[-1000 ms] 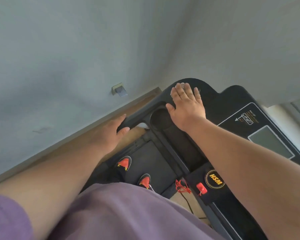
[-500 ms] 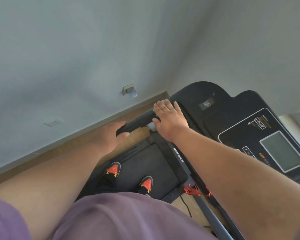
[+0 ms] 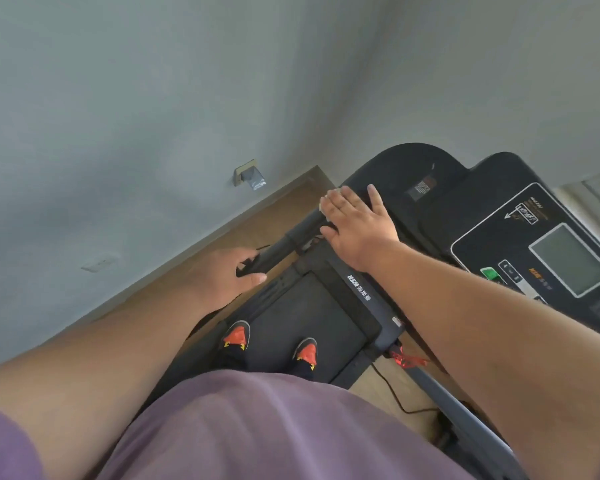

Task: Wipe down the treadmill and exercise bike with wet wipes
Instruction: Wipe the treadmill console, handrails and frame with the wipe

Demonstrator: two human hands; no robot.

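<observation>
Head view: since half a second ago the right hand (image 3: 359, 227) has slid from the inner end of the handlebar (image 3: 284, 245) up onto the left corner of the treadmill console (image 3: 465, 216), toward 1 o'clock. Its fingers (image 3: 340, 202) lie flat and spread, pressing a white wet wipe (image 3: 327, 197), of which only an edge shows past the fingertips at 11 o'clock of the hand. The left hand (image 3: 227, 275) has stayed put, its fingers curled round the handlebar's outer end, thumb below.

At 6 o'clock of the hands, two black shoes with orange toes (image 3: 237, 336) stand on the treadmill belt (image 3: 305, 317). A red safety cord (image 3: 407, 358) hangs at the deck's right edge. The right forearm crosses the console's lower part. A wall socket (image 3: 248, 174) sits at 11 o'clock.
</observation>
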